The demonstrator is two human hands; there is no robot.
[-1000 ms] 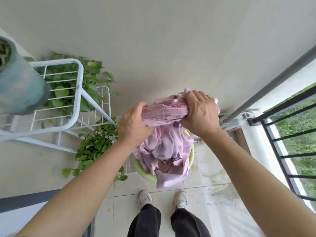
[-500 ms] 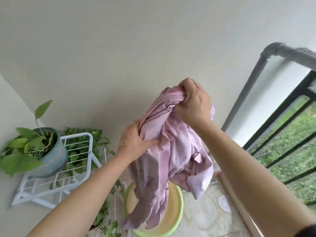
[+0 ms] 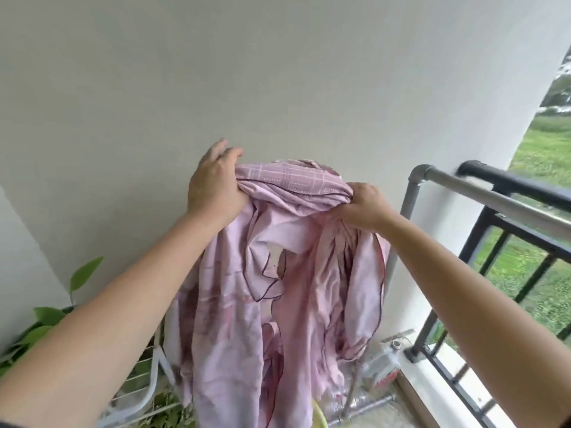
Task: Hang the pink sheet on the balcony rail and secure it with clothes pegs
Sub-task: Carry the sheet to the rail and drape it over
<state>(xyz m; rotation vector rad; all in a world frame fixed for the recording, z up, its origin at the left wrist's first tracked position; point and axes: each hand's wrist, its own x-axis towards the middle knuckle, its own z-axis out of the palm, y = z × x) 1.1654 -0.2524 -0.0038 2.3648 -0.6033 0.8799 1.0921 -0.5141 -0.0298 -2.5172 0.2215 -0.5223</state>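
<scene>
The pink sheet (image 3: 247, 310) hangs bunched in front of me, held up at chest height before the plain wall. My left hand (image 3: 213, 186) grips its top left edge, fingers partly lifted. At the top right, a gathered fold is clenched in my right hand (image 3: 360, 208). The sheet's lower folds trail down toward the floor. The grey balcony rail (image 3: 494, 199) runs to the right of my right hand, apart from the sheet. No clothes pegs are visible.
Black balcony bars (image 3: 506, 254) stand behind the grey rail, with grass beyond. A white wire rack (image 3: 148, 393) and green plants (image 3: 40, 325) sit at lower left. A sliver of the green basin (image 3: 318, 418) shows under the sheet.
Both hands have lifted the sheet out of the basin and spread apart along its top. The view has tilted up toward the rail, and the sheet has unfurled downward.
</scene>
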